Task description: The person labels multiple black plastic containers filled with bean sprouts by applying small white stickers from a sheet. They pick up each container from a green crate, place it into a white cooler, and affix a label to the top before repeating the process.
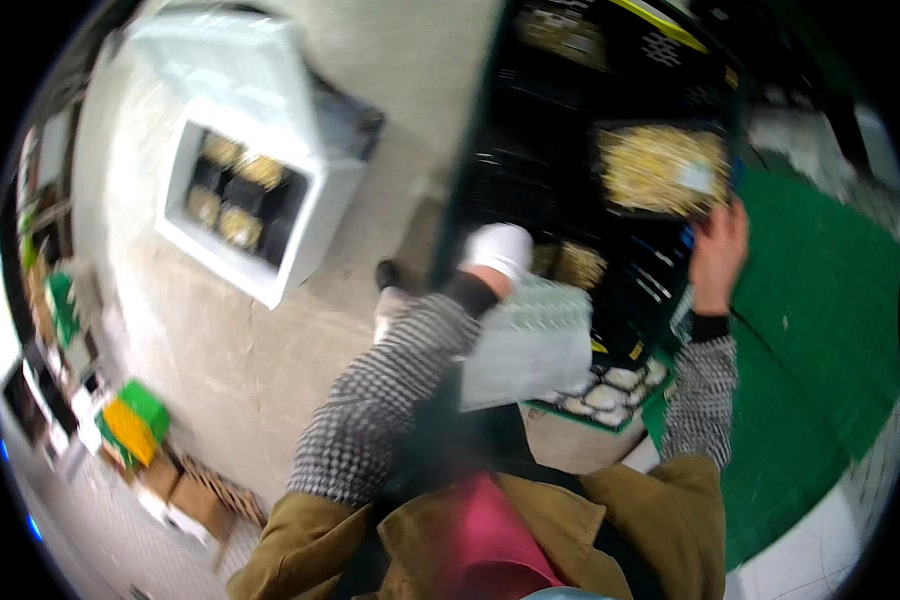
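Observation:
My right hand [718, 251] has its fingers closed on the lower edge of a black tray of pale yellow stalks, likely mushrooms [653, 168], with a small label, over a black crate [505, 105]. My left hand [497, 250], in a white glove and blurred, is over the crate's near left part, beside a smaller pack of light brown contents [580, 264]; whether it holds anything I cannot tell. A white sheet or bag with a pale green patterned band [520, 355] lies below that hand. Another pack [560, 40] sits at the crate's far end.
At left on the concrete floor [300, 370] stands an open white foam box [300, 240] holding several packs. Cardboard boxes [197, 503] and green-yellow cartons [130, 420] line the lower left. A green mat [815, 330] lies at right; a green-rimmed tray of white items [615, 395] is below the crate.

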Available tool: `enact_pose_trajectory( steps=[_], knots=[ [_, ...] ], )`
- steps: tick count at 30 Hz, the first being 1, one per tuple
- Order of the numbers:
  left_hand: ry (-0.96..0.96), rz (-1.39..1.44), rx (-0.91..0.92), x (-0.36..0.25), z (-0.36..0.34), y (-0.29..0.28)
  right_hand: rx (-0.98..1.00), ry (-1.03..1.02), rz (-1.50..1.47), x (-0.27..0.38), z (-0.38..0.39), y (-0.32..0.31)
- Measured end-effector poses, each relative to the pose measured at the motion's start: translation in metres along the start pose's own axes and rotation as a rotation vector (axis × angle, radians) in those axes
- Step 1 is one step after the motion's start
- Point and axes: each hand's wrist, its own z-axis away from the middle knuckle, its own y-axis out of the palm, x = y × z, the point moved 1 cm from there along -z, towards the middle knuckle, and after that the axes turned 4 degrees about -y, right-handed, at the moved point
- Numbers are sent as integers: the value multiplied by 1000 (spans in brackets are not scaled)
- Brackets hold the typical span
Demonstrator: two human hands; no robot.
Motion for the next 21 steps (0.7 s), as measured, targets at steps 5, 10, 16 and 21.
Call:
enact_pose_trajectory(
  steps=[5, 10, 16, 21],
  knots=[
    [202, 147, -88, -13, 105, -48, 171, -55, -410, 68, -16, 13],
    [314, 603, -210, 122, 187, -110, 513, -173, -331, 156, 3, 162],
    [-130, 1260, -130, 313, 303, -121, 961, -176, -24, 149, 126, 434],
    [-531, 1420, -397, 452, 346, -48, 980, -155, 521, 6, 211, 620]
  ],
)
